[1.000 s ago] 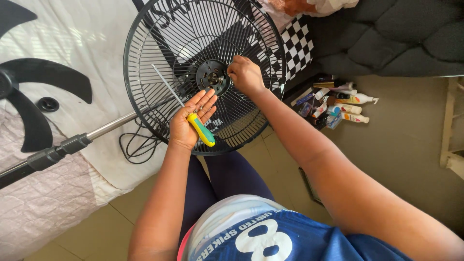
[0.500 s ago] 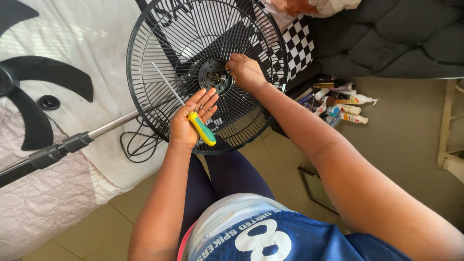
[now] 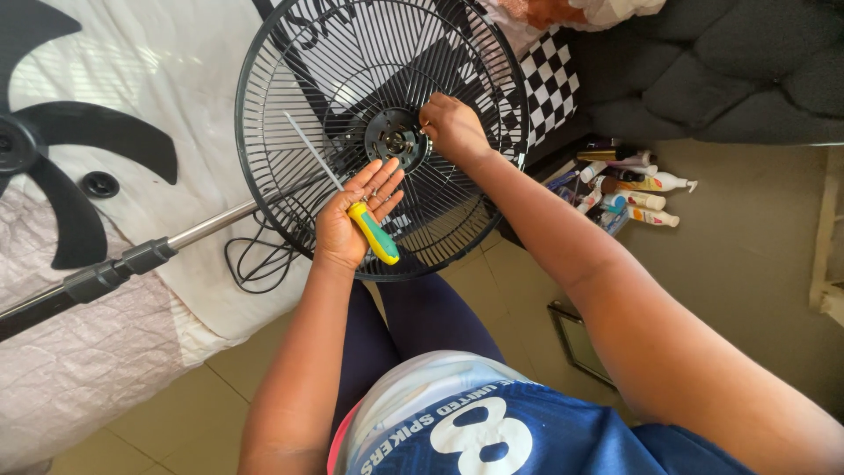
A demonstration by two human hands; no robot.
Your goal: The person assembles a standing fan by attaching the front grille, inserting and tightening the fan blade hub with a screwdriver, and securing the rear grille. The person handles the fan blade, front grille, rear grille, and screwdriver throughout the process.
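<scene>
The right hand (image 3: 453, 125) is up at the hub (image 3: 396, 139) of the black fan grille (image 3: 290, 105), its fingertips bunched together against the hub's right edge, pinching at something too small to make out, most likely a screw or nut on the mount. The left hand (image 3: 350, 224) lies palm up just below the hub with its grip spread; the screwdriver (image 3: 356, 207) rests across the palm, green and yellow handle toward the wrist, shaft slanting up and left over the grille wires. A few small pale bits seem to sit on the upturned fingers, though what they are cannot be told. The grille stands tilted on its edge against the bed (image 3: 105, 352), joined to the metal pole (image 3: 141, 255) that runs off to the lower left, with the cord (image 3: 251, 259) looped beneath it. The loose fan blade (image 3: 70, 176) and a round cap (image 3: 99, 184) lie apart on the white sheet. Bottles (image 3: 629, 189) are scattered on the floor to the right. The step in hand looks like finger work on a hub fastener, tool parked. The next move would call for a steady pinch at the hub and a level left palm, so that nothing rolls off it.
</scene>
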